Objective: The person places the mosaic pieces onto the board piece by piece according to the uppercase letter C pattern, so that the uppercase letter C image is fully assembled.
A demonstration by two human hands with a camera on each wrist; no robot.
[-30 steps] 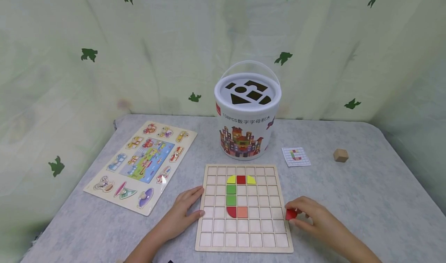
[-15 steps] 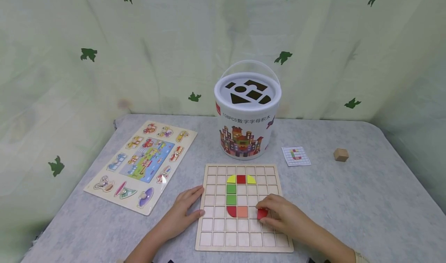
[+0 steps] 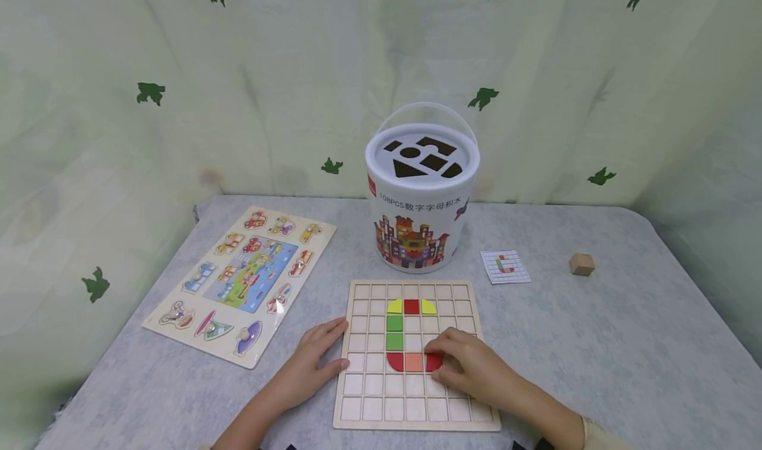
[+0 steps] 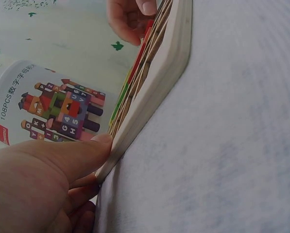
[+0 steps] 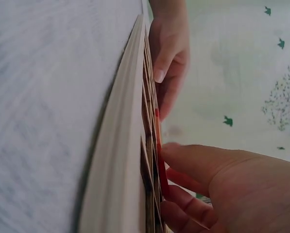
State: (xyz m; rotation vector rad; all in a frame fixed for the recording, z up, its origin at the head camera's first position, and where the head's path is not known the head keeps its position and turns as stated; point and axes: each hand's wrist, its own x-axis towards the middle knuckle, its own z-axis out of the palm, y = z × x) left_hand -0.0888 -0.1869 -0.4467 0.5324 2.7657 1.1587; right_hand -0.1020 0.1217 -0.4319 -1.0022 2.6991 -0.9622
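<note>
Red quarter-round wooden piece (image 3: 434,360) sits in the pale wooden grid board (image 3: 363,407), just right of the orange square (image 3: 413,362), pinched by the right hand (image 3: 470,367). The left hand (image 3: 312,360), its grip spread flat, presses the board's left edge; only the left wrist view shows the thumb (image 4: 93,145) against the rim. Beyond stands a white lidded bucket (image 3: 421,192) on the grey surface (image 3: 595,344).

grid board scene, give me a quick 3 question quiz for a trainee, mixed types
1. True or false: the right hand touches a red piece on the grid board.
2. Where does the left hand rest? A) on the white bucket B) at the board's left edge C) on the small card
3. Fill in: the red piece sits right of the ___ square piece.

Key: 1 true; 2 B; 3 orange.
</note>
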